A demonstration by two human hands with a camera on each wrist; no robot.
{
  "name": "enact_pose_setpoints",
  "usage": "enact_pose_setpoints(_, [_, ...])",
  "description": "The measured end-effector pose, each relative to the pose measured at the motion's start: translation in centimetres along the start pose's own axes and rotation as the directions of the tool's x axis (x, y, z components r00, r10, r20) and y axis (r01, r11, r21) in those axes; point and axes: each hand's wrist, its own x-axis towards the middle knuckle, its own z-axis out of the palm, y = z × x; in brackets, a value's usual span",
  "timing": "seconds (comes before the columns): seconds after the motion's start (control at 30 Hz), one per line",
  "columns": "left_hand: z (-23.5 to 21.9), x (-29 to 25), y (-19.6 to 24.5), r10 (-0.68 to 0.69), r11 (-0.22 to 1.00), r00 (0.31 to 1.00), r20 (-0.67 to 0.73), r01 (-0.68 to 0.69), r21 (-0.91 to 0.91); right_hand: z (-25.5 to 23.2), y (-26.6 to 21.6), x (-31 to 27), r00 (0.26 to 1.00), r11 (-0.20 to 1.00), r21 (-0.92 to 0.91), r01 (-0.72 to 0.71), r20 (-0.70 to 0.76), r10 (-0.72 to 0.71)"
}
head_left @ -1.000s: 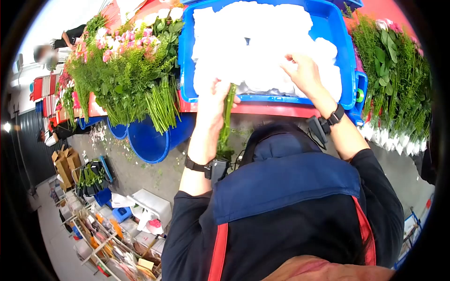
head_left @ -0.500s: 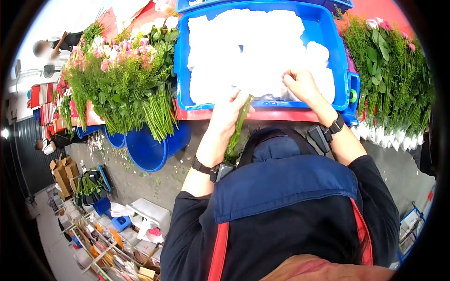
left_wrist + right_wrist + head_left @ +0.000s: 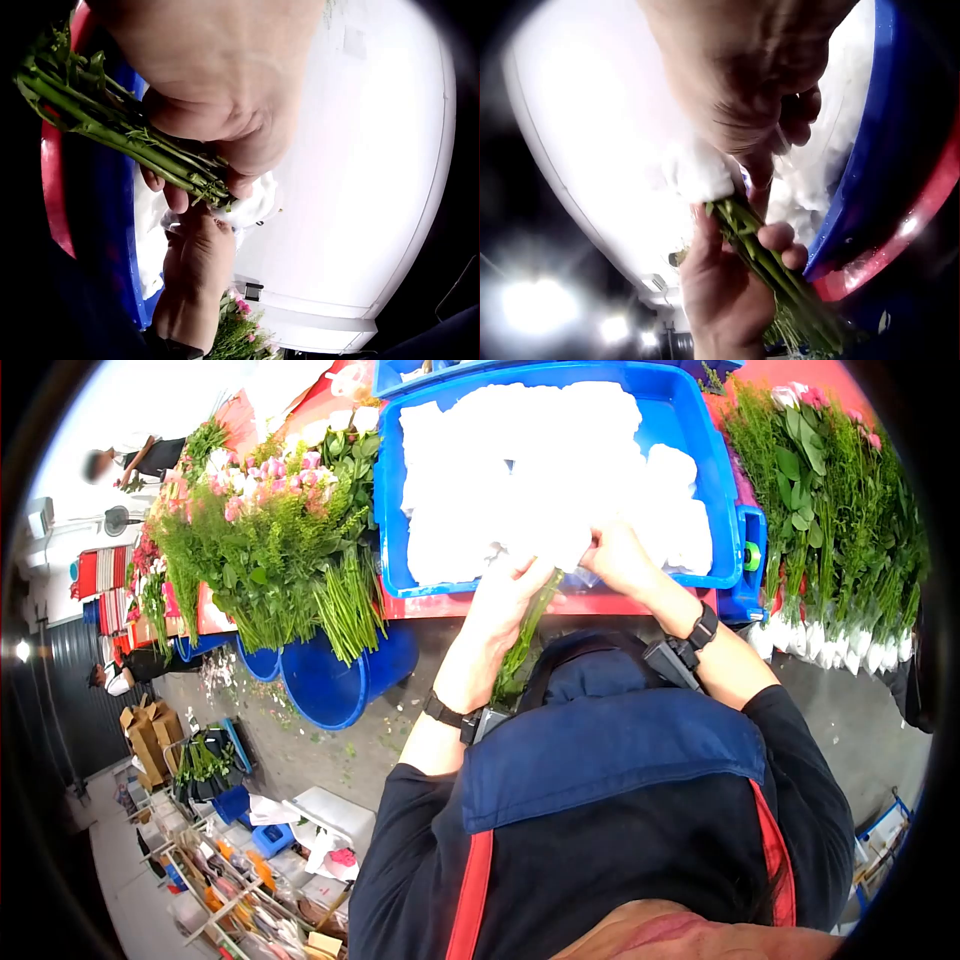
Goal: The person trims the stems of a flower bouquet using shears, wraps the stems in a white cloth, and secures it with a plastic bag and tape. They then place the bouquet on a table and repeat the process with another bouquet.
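Note:
My left hand (image 3: 500,600) grips a bunch of green stems (image 3: 524,640) near the cut ends, over the front rim of a blue tray (image 3: 715,470). In the left wrist view the stems (image 3: 124,146) run out past the palm with leafy sprigs at the far side. A soft white wad (image 3: 705,178) sits at the cut ends, by my left thumb. My right hand (image 3: 620,560) is beside it with curled fingers, pinching the white material at the stem ends; its fingertips are partly hidden. More white wads (image 3: 675,470) fill the tray, overexposed in the head view.
Flower bunches (image 3: 260,540) lie left of the tray. To the right lie more bunches (image 3: 820,510) with white-wrapped stem ends (image 3: 850,645). Below the red table edge (image 3: 440,605) stand blue buckets (image 3: 335,680). Shelves of supplies (image 3: 240,880) are at lower left; people stand far left.
My left hand has moved right with the stems, tilting them. My right hand has come down and left toward the stem ends, and white material now lies between the hands.

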Motion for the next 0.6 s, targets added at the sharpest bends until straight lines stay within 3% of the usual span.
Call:
enact_pose_setpoints(0.1, [-0.9,1.2,-0.6,0.055,0.995,0.996,-0.071,-0.048,0.086,-0.1,1.5,0.1,0.989,0.990,0.125,-0.071,0.135,0.053])
enact_pose_setpoints(0.13, [-1.3,1.3,-0.1,0.082,0.995,0.992,-0.092,-0.077,0.062,-1.7,-0.5,-0.2,0.977,0.979,0.138,-0.152,0.170,0.128])
enact_pose_setpoints(0.23, [-3.3,1.6,1.1,0.136,0.989,0.966,-0.219,-0.147,-0.033,-5.1,1.4,-0.1,0.958,0.904,0.348,-0.250,-0.049,0.284])
enact_pose_setpoints(0.3, [-4.1,1.8,1.8,0.229,0.966,0.944,-0.240,-0.250,-0.062,-7.2,0.5,0.1,0.964,0.951,0.246,-0.190,-0.134,0.228])
enact_pose_setpoints(0.37, [-4.5,1.9,2.0,0.213,0.971,0.931,-0.298,-0.236,-0.043,-8.2,-0.2,-0.1,0.965,0.982,0.132,-0.135,-0.206,0.161])
enact_pose_setpoints(0.47, [-3.8,0.6,2.1,0.296,0.955,0.882,-0.366,-0.284,0.087,-7.0,-2.3,-0.3,0.960,0.998,-0.048,-0.044,-0.279,0.029])
enact_pose_setpoints(0.57, [-2.4,-2.0,1.9,0.259,0.966,0.936,-0.237,-0.248,0.079,-4.4,-3.6,-0.6,0.981,0.990,-0.141,0.018,-0.187,-0.045])
enact_pose_setpoints(0.6, [-1.4,-2.8,2.2,0.222,0.974,0.967,-0.125,-0.214,0.075,-3.1,-3.9,-0.7,0.989,0.978,-0.210,0.003,-0.143,-0.034])
